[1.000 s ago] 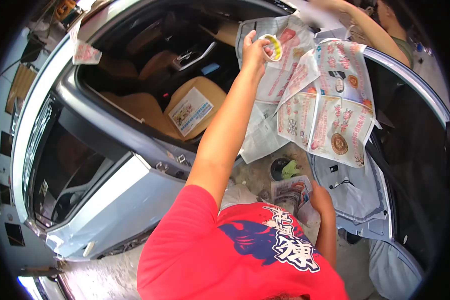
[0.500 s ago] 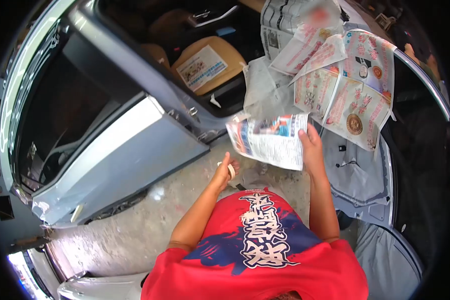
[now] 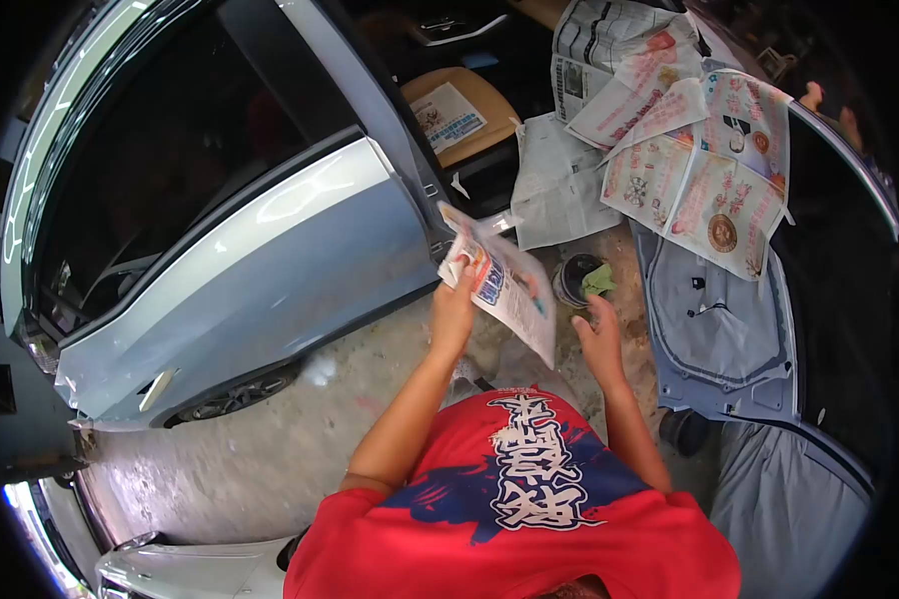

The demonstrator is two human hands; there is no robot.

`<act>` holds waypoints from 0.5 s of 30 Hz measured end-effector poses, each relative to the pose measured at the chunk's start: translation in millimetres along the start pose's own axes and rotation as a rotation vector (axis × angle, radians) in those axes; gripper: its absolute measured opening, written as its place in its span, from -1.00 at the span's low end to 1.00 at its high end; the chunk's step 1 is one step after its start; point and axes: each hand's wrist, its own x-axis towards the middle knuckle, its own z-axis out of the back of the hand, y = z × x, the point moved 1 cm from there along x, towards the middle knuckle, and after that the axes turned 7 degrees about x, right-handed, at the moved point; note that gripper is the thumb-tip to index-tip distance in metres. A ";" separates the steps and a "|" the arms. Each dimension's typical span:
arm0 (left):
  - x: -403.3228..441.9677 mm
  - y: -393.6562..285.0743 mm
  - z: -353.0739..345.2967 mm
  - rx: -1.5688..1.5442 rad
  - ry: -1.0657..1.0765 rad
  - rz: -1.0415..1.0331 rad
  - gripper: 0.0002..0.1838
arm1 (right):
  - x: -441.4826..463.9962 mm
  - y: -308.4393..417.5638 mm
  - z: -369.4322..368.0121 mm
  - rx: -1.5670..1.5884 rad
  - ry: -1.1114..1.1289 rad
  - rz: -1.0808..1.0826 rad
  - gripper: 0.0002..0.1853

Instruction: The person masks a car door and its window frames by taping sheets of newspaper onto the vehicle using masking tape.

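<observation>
A folded newspaper sheet (image 3: 514, 290) hangs in front of my red shirt, its upper left edge gripped by my left hand (image 3: 454, 309). The roll of tape is not visible now. Just right of that sheet, my right hand (image 3: 599, 334) is empty, its fingers apart. Beyond it on the floor stands a dark bucket (image 3: 572, 283) with a green cloth (image 3: 598, 281) over its rim. Printed newspaper sheets (image 3: 704, 170) cover the upper part of the open car door on the right, and a paler sheet (image 3: 559, 180) hangs beside them.
A grey-blue car door (image 3: 270, 250) fills the left side. Through the doorway a tan seat (image 3: 489, 105) with a printed paper on it shows. The open door's inner panel (image 3: 719, 309) stands at right. Another person's hand (image 3: 812, 97) appears at upper right.
The newspaper sheet has passed from my right hand to my left and now hangs more steeply. My right hand has let go and moved lower. The view has shifted left.
</observation>
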 end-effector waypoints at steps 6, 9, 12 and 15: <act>-28.3 4.9 -13.3 0.202 0.245 -0.038 -0.66 | 2.8 123.8 -27.2 -0.006 0.243 0.365 -0.54; -27.1 -38.4 13.2 0.504 0.444 -0.218 -0.68 | 29.9 84.9 -32.5 0.291 0.114 0.144 -0.50; -37.1 -102.2 46.0 0.443 0.588 -0.058 -0.71 | 59.2 60.1 -22.5 0.470 0.168 -0.003 -0.44; -49.3 -155.5 67.7 0.452 0.786 -0.238 -0.73 | 74.4 76.7 -28.3 0.642 0.239 0.007 -0.46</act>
